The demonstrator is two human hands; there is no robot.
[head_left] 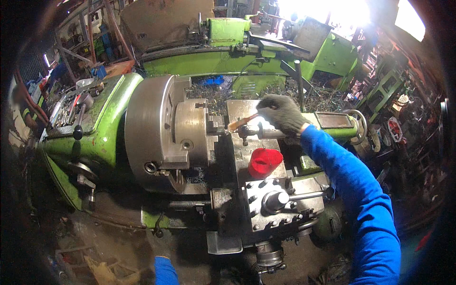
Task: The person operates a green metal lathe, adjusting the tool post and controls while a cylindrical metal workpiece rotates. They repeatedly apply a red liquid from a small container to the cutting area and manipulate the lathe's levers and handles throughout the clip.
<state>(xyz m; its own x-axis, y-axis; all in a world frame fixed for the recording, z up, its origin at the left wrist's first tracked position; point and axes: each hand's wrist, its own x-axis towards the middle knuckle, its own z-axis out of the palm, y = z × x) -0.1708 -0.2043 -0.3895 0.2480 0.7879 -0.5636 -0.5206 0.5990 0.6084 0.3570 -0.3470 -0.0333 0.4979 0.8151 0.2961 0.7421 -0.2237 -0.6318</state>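
Observation:
My right hand [281, 114], in a dark grey glove, is closed around a brush [241, 122]. The bristles point left toward a small workpiece at the jaws of the lathe chuck [173, 123], beside the tailstock end. Below the brush, a red cup [265, 163] rests on the metal slide. My left hand [161, 246] hangs low in front of the lathe, just under a small black-knobbed lever [159, 232]. Shadow hides its fingers, and whether it touches the lever is unclear.
The square tool post [273, 204] with its clamping handle [308, 194] stands nearest me. Hand tools lie on the green headstock [107, 109] at left. At right is the tailstock handwheel [358, 127]. Metal shavings [318, 100] heap behind, before another green lathe [204, 64].

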